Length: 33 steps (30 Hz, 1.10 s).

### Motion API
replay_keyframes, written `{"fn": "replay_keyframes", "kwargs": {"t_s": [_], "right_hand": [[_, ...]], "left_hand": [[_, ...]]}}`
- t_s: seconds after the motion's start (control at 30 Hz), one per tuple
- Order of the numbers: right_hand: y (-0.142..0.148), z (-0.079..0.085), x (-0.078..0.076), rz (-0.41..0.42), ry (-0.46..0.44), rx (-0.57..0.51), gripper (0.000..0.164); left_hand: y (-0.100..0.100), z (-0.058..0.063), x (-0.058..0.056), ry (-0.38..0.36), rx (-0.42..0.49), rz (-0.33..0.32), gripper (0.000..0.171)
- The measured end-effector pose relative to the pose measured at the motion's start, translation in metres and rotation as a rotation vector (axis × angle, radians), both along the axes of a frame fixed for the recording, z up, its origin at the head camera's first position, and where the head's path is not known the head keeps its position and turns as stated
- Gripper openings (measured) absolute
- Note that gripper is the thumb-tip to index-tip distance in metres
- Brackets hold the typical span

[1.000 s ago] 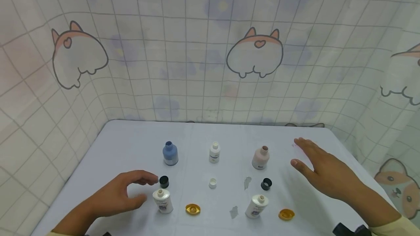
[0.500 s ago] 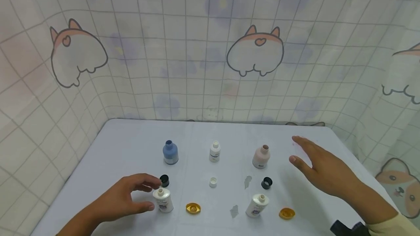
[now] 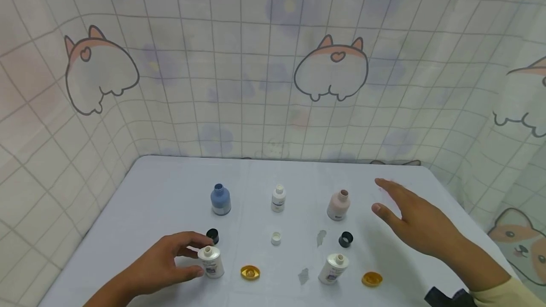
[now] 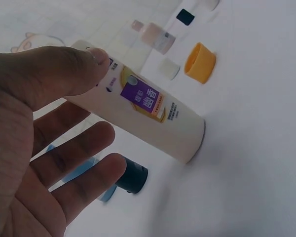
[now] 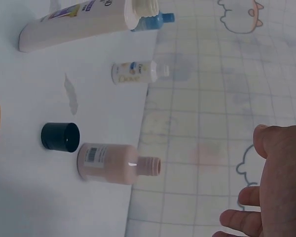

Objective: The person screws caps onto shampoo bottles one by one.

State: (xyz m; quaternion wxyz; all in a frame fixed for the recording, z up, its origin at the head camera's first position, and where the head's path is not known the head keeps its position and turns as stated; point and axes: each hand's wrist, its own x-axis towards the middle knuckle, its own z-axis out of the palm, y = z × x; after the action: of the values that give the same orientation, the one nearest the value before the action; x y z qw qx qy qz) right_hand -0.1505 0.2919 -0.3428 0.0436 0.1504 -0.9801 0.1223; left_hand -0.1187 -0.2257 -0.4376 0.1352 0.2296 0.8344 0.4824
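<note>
My left hand [image 3: 170, 262] is at the left white bottle [image 3: 211, 262], which stands uncapped on the table. Its thumb overlaps the bottle's upper part in the left wrist view, while the other fingers spread apart behind; whether any finger touches the bottle, I cannot tell. Just behind that bottle is a black cap [image 3: 212, 236]. My right hand [image 3: 426, 221] hovers over the table's right side with straight fingers, holding nothing. Nearest to it are an uncapped pink bottle [image 3: 339, 206] and a second black cap [image 3: 346, 239]. Another white bottle [image 3: 333, 269] stands uncapped at the front right.
At the back stand an uncapped blue bottle [image 3: 221, 200] and a small white bottle [image 3: 278, 199]. A white cap [image 3: 276, 238] and two yellow caps, a left one [image 3: 250, 272] and a right one [image 3: 372, 279], lie among them. A patterned curtain [image 3: 256, 75] rises behind the table [image 3: 170, 179].
My left hand has moved right and slightly nearer the front, coming up around the left white bottle. The right hand has drifted slightly left. The bottles and caps stay in place.
</note>
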Motion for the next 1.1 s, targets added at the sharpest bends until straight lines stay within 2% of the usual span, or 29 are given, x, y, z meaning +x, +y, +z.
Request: {"fn": "replay_keyframes", "kwargs": {"t_s": [0.13,0.37,0.5,0.93,1.1], "right_hand": [[0.0,-0.001,0.0,0.001,0.006,0.002,0.068],[-0.004,-0.002,0.0,0.001,-0.002,-0.009,0.068],[-0.007,-0.003,0.0,0.002,-0.003,-0.014,0.068],[-0.017,-0.007,0.002,0.026,0.003,-0.067,0.065],[-0.021,-0.007,0.003,0.031,-0.008,-0.095,0.064]], "left_hand": [[0.003,-0.003,0.001,-0.013,0.007,0.013,0.045],[0.009,-0.004,0.002,-0.058,-0.051,0.061,0.043],[0.012,-0.004,0.003,-0.055,-0.059,0.073,0.041],[0.015,-0.01,0.001,0.063,0.017,0.044,0.033],[0.017,-0.008,0.002,0.056,0.021,0.051,0.032]]}}
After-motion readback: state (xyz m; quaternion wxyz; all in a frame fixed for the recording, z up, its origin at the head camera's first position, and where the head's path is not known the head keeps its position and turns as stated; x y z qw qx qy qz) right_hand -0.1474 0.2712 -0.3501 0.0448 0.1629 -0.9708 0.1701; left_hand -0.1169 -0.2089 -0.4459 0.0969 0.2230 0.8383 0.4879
